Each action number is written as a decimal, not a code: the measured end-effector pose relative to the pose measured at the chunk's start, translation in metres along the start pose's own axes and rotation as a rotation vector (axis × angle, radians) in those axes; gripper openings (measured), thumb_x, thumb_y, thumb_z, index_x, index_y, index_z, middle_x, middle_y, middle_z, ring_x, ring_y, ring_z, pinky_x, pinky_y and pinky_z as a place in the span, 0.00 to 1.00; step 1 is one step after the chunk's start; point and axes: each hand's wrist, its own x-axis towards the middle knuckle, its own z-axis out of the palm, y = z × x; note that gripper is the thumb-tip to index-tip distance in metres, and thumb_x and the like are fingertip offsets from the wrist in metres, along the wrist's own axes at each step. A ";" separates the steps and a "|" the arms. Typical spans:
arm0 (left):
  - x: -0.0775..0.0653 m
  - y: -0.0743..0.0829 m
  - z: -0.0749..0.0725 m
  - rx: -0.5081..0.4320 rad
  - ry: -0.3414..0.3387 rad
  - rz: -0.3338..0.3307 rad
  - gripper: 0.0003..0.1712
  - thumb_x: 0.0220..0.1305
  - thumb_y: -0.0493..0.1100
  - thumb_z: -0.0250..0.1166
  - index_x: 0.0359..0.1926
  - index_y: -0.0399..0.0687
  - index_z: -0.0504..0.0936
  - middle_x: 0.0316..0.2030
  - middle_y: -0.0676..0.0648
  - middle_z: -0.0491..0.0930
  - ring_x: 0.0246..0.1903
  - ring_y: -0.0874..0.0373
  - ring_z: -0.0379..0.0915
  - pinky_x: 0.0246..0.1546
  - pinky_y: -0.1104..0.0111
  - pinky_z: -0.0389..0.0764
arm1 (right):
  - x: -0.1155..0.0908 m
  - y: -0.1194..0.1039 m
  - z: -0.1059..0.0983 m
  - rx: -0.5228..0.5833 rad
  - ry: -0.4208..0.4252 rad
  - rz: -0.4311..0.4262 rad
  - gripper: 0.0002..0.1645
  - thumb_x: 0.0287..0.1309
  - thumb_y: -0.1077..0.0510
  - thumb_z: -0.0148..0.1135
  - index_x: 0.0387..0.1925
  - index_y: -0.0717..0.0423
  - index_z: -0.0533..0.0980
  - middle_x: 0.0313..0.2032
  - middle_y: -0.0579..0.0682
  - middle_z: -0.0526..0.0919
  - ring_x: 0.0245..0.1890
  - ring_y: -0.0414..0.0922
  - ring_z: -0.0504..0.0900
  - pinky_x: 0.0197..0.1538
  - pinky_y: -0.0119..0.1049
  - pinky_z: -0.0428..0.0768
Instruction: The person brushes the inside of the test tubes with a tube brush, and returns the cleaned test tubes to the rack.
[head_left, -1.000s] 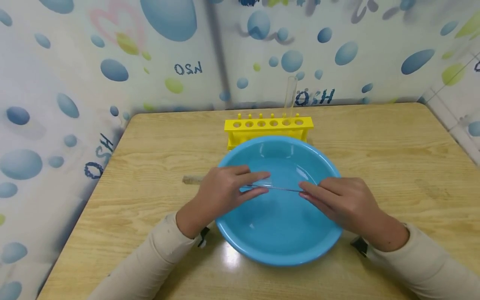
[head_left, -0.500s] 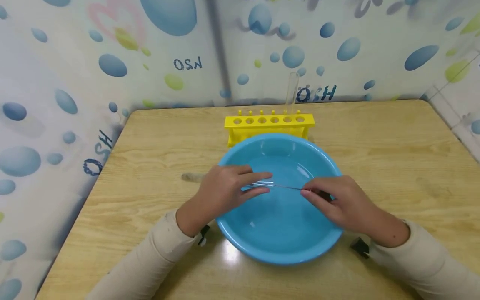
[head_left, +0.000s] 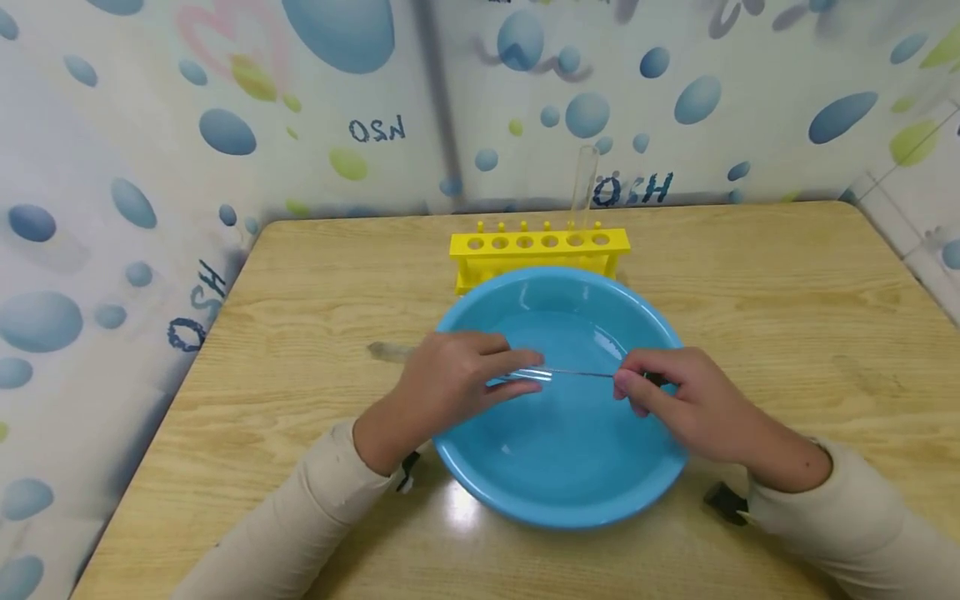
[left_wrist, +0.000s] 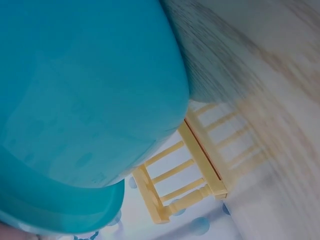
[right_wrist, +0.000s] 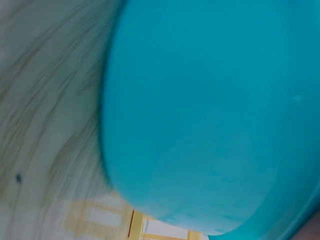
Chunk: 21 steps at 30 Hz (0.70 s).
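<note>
Over the blue basin (head_left: 555,483), my left hand (head_left: 450,375) holds a clear test tube (head_left: 543,376) lying almost level, its mouth toward the right. A thin metal wire, the stem of a test tube brush (head_left: 581,373), runs from the tube's mouth to my right hand (head_left: 686,400), which pinches its end. Left of the left hand a greyish-beige end pokes out past the rim; whether it is bristles within the glass is too blurred to tell. Both wrist views show mostly the basin's outer wall, (left_wrist: 100,90) with the held things out of sight.
Behind the basin stands a yellow test tube rack (head_left: 540,243), with another clear test tube (head_left: 585,187) upright in it. Everything rests on a wood-grain table (head_left: 322,283). A patterned wall (head_left: 300,108) borders the back and left.
My right hand has shifted slightly right and its fingers have curled more around the wire's end. The left hand stays nearly in place, with the tube's mouth a little farther out.
</note>
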 end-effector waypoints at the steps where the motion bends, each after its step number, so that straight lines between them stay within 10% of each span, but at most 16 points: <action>1: 0.000 0.000 0.000 0.000 0.003 0.008 0.20 0.52 0.54 0.78 0.46 0.57 0.90 0.26 0.56 0.84 0.22 0.66 0.75 0.23 0.78 0.73 | 0.000 -0.001 -0.001 0.034 -0.011 0.029 0.12 0.69 0.67 0.56 0.31 0.50 0.79 0.22 0.38 0.76 0.24 0.37 0.74 0.28 0.30 0.75; 21: 0.000 0.000 -0.001 -0.002 0.023 0.025 0.22 0.52 0.53 0.78 0.49 0.57 0.89 0.26 0.55 0.83 0.23 0.65 0.75 0.24 0.77 0.75 | 0.002 0.000 -0.011 0.181 -0.169 0.108 0.10 0.71 0.64 0.55 0.34 0.52 0.79 0.25 0.41 0.79 0.29 0.41 0.78 0.34 0.32 0.78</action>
